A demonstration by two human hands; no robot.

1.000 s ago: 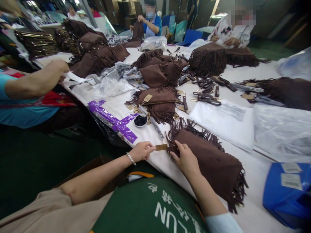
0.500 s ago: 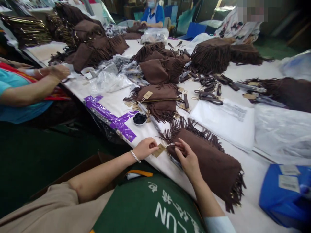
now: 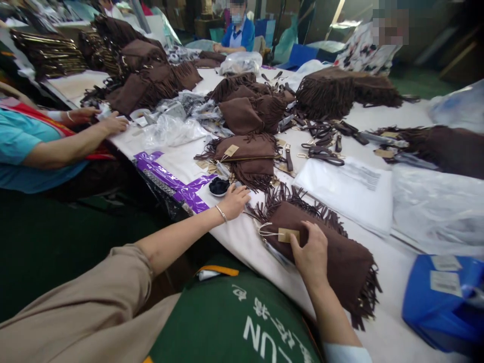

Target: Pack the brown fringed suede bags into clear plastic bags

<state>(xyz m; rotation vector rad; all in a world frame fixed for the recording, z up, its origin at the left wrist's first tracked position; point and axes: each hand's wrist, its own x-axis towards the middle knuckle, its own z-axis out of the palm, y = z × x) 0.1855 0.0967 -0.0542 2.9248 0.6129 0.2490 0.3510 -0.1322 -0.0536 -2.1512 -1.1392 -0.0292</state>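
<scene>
A brown fringed bag (image 3: pixel 336 257) lies flat on the table in front of me. On its left part rests a tan paper tag (image 3: pixel 286 235) with a white string (image 3: pixel 266 231) looped at the bag's edge. My right hand (image 3: pixel 313 249) is over the bag, thumb at the tag's right side and fingers apart. My left hand (image 3: pixel 235 200) reaches forward with fingers stretched out, beside a small white bowl of dark pieces (image 3: pixel 219 186). Whether the fingertips touch anything there is hard to see. Just beyond lies another brown fringed bag (image 3: pixel 245 148) with a tan tag (image 3: pixel 231 150).
White plastic sheets (image 3: pixel 344 191) and a blue package (image 3: pixel 442 297) lie to the right. Dark straps with metal clips (image 3: pixel 321 151) and heaped brown bags (image 3: pixel 245 108) are farther back. Purple tape (image 3: pixel 189 194) marks the table's left edge. A co-worker's hands (image 3: pixel 113 123) are at the left.
My left hand has let go of the tag and moved forward to the bowl. The tag has shifted right onto the bag, and my right hand has moved right with it.
</scene>
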